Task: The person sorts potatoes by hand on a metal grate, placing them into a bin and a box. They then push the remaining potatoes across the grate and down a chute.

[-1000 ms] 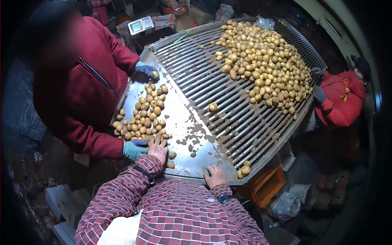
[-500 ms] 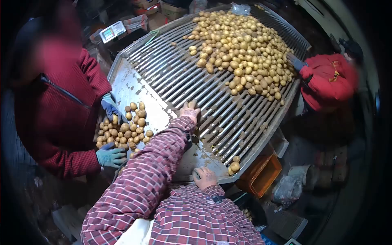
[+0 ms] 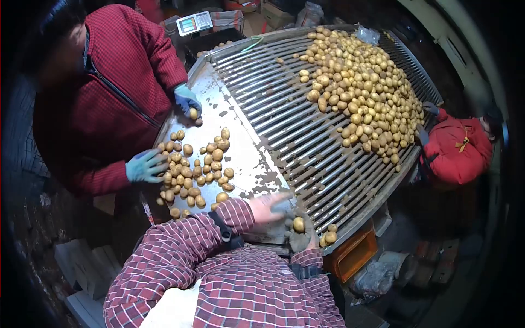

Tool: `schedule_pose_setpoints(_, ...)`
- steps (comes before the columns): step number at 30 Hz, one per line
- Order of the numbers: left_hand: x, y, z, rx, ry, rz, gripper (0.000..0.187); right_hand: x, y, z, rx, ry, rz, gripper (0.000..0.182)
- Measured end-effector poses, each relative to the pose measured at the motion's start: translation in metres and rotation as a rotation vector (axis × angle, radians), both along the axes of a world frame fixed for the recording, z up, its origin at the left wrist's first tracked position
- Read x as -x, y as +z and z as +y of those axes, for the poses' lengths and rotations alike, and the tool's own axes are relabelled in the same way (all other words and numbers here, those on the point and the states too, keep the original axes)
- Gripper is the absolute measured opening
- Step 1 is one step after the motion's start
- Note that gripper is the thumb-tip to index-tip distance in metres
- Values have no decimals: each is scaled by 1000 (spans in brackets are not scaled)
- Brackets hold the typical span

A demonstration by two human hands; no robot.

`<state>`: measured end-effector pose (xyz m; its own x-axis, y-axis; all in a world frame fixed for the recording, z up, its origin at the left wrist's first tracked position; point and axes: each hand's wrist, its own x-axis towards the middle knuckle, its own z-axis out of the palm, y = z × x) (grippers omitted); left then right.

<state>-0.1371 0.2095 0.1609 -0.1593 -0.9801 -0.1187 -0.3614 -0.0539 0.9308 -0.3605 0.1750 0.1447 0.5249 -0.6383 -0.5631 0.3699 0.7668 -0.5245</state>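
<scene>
My left hand (image 3: pixel 269 208), slightly smeared by motion, stretches over the lower end of the metal sheet with its fingers apart and nothing in them. Just below and to its right, my right hand (image 3: pixel 301 239) is turned so that its grey gloved palm side shows. A yellow potato (image 3: pixel 298 224) rests in its curled fingers. Two or three loose potatoes (image 3: pixel 328 236) lie at the lower corner of the bar grate (image 3: pixel 306 142), right of that hand. A spread of small potatoes (image 3: pixel 191 172) covers part of the metal sheet (image 3: pixel 240 136) to the left.
At left, a co-worker's gloved hands (image 3: pixel 146 166) are at the small potatoes, one holding a potato. A big potato heap (image 3: pixel 372 93) fills the grate's far side, beside a person in red (image 3: pixel 458 150). An orange crate (image 3: pixel 355 254) stands below the edge; a scale (image 3: pixel 194 23) is behind.
My left hand has drawn back from the grate toward my right hand. My right hand has turned over and now holds a potato. The co-worker's far hand has moved away with a potato.
</scene>
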Motion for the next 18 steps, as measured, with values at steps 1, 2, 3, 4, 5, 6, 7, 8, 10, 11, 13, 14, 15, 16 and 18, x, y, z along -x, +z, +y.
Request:
schedule_pose_setpoints(1,-20,-19,-7,86,149,-265,60,4,-3,3,84,56,26,25)
schedule_pose_setpoints(2,-51,-36,-24,-39,293,-439,43,1,-1,8,85,57,29,25)
schedule_pose_setpoints(3,-78,-7,-33,-226,271,-1007,31,-3,0,16,306,155,160,25)
schedule_pose_setpoints(4,-106,-40,-34,-200,595,-1237,33,-5,-1,25,523,246,295,24)
schedule_pose_setpoints(5,-128,-37,-31,-240,634,-1182,38,-6,-15,31,284,181,229,29)
schedule_pose_setpoints(6,-142,-18,-31,-402,551,-1021,40,-5,-22,33,277,165,239,29)
schedule_pose_setpoints(7,-152,-26,-34,-413,526,-1088,42,-3,-25,37,142,118,196,31)
schedule_pose_setpoints(8,-165,-47,-38,-395,483,-1130,47,-1,-31,41,8,62,148,33)
schedule_pose_setpoints(10,-175,-60,-40,-298,510,-1150,36,15,-39,41,-76,170,137,35)
schedule_pose_setpoints(11,-171,-46,-34,-272,462,-1089,36,11,-34,39,-90,214,205,35)
schedule_pose_setpoints(13,-162,-43,-31,-153,459,-876,35,0,-32,35,-75,156,258,41)
schedule_pose_setpoints(14,-145,-49,-30,-107,497,-730,38,-5,-33,33,-73,117,261,41)
schedule_pose_setpoints(15,-122,-40,-18,69,411,-598,41,-4,-33,33,-45,133,64,48)
schedule_pose_setpoints(16,-93,-28,-10,178,322,-401,41,-2,-31,35,-10,138,-121,55)
schedule_pose_setpoints(18,-37,29,6,160,16,-254,57,-17,-12,41,251,115,32,62)
